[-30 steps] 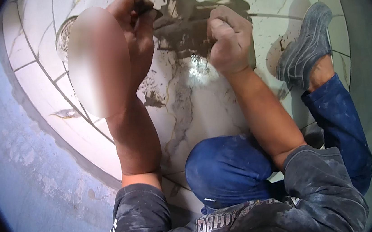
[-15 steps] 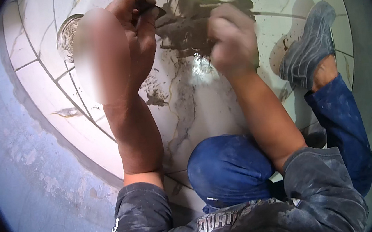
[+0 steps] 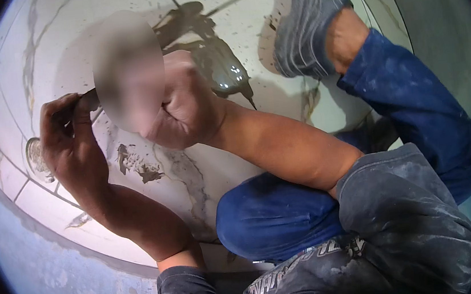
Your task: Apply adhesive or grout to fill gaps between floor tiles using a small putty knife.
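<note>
At the left, a round, patterned disc [image 3: 34, 156] is lying on the pale floor tiles [image 3: 58, 39], partly behind the left hand; half a second ago it was showing in the upper left. The left hand [image 3: 77, 146] is now sitting lower and farther left than before, its thumb and fingers pinching a thin dark piece [image 3: 91, 98] that is jutting toward a blurred patch. That piece was near the top of the frame earlier and is now lying left of upper centre.

Between the hands, a small muddy smear [image 3: 140, 165] is marking the tiles. Right of it, the right hand [image 3: 187, 100] is curling in; the blur is covering its front, so whether it is gripping anything cannot be told. It is now standing much nearer the left hand, where before the two were well apart.

The grey-brown wet patch [image 3: 205, 52] is spreading at upper centre, shining and tapering to a point at its lower right; earlier it was stretching between the hands. The grey shoe [image 3: 309, 30] is now appearing at upper right of centre, farther left than before.
</note>
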